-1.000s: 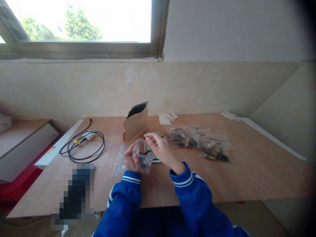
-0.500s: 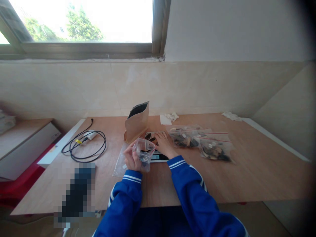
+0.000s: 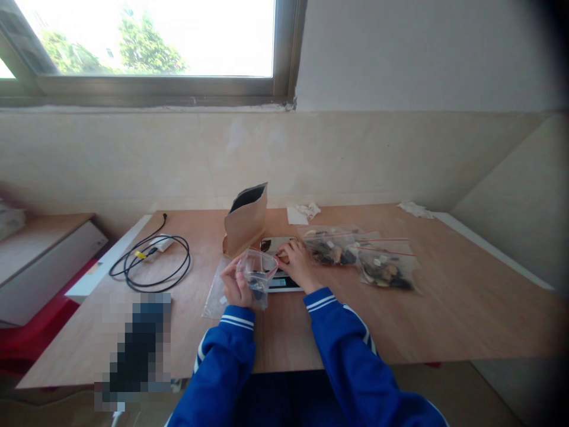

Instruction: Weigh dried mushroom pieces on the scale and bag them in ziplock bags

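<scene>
My left hand (image 3: pixel 237 287) is closed on a clear zip bag (image 3: pixel 259 299), keeping its red-lined mouth tipped to the right; a little dark material shows inside. My right hand (image 3: pixel 297 261) is at that mouth, fingers curled together around brown and dark dried pieces (image 3: pixel 281 255), mostly hidden by the fingers. Beneath both hands lies a small digital scale (image 3: pixel 287 286) with a lit display. One dark dried piece (image 3: pixel 266 245) rests on its shiny top plate. Another flat clear bag (image 3: pixel 213 299) lies under my left hand.
A brown paper pouch (image 3: pixel 246 222) stands open behind my left hand. Filled zip bags of dried pieces (image 3: pixel 333 252) (image 3: pixel 386 273) lie to the right. Coiled black cable (image 3: pixel 128 279) and a blurred dark object (image 3: pixel 137 344) are at left. Crumpled tissue (image 3: pixel 310 210) lies at the back.
My right hand was spread over the dried pieces on the scale. Its fingers have closed and drawn nearer to the bag's mouth, and fewer pieces show on the plate.
</scene>
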{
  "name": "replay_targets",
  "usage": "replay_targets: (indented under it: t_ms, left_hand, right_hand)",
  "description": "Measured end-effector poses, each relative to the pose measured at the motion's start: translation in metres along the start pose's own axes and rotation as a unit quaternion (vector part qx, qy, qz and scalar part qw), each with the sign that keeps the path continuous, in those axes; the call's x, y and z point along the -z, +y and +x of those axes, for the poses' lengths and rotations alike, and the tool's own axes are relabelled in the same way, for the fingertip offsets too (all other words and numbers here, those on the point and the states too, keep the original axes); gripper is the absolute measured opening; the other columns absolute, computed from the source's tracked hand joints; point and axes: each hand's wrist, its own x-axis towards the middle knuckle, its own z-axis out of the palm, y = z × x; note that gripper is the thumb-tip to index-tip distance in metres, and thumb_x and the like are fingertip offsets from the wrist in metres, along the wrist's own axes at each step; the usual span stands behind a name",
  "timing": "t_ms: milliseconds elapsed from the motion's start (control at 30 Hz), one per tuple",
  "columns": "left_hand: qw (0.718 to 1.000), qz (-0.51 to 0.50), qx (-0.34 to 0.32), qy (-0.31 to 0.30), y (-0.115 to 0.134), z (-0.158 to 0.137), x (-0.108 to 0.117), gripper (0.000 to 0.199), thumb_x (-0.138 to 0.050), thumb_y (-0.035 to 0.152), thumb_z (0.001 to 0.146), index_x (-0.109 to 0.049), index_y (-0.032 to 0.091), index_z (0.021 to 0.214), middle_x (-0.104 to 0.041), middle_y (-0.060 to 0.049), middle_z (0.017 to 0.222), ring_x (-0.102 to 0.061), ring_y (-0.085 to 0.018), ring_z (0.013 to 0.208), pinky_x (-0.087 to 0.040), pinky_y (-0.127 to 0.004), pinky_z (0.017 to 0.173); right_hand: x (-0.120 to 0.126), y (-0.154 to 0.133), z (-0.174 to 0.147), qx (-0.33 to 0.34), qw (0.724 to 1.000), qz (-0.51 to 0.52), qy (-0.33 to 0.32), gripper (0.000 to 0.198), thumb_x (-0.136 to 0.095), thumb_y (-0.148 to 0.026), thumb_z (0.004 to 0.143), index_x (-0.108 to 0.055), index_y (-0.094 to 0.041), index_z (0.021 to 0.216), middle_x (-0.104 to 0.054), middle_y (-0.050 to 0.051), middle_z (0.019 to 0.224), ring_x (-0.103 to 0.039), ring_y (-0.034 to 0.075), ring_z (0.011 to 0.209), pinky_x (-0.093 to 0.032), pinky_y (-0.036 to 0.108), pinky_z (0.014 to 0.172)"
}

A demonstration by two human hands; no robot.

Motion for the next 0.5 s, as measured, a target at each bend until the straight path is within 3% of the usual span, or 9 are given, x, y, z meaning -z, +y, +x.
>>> replay_targets:
  t_ms: [200, 500]
  left_hand:
    - [1.000, -0.013, 0.027, 0.002, -0.0026, -0.0007, -0.0010, 0.029, -0.043, 0.041, 0.094, -0.052, 0.016, 0.106, -0.068, -0.015, 0.113, -0.067, -0.026, 0.102, -0.053, -0.042, 0.080]
    - [1.000, -0.003, 0.003, -0.017, -0.0016, -0.0002, 0.0004, 0.029, -0.039, 0.036, 0.097, -0.050, 0.013, 0.111, -0.066, -0.014, 0.112, -0.067, -0.025, 0.098, -0.053, -0.038, 0.078]
  right_hand:
    - [-0.0025, 0.0061, 0.0014, -0.011, 0.997, 0.060, 0.037, 0.010, -0.053, -0.024, 0.087, -0.058, -0.019, 0.094, -0.057, 0.008, 0.093, -0.056, 0.023, 0.089, -0.047, 0.036, 0.079]
    - [0.0042, -0.0034, 0.0061, -0.042, 0.981, 0.173, 0.077, 0.012, -0.049, -0.028, 0.090, -0.058, -0.021, 0.089, -0.058, 0.006, 0.093, -0.060, 0.019, 0.084, -0.052, 0.032, 0.077]
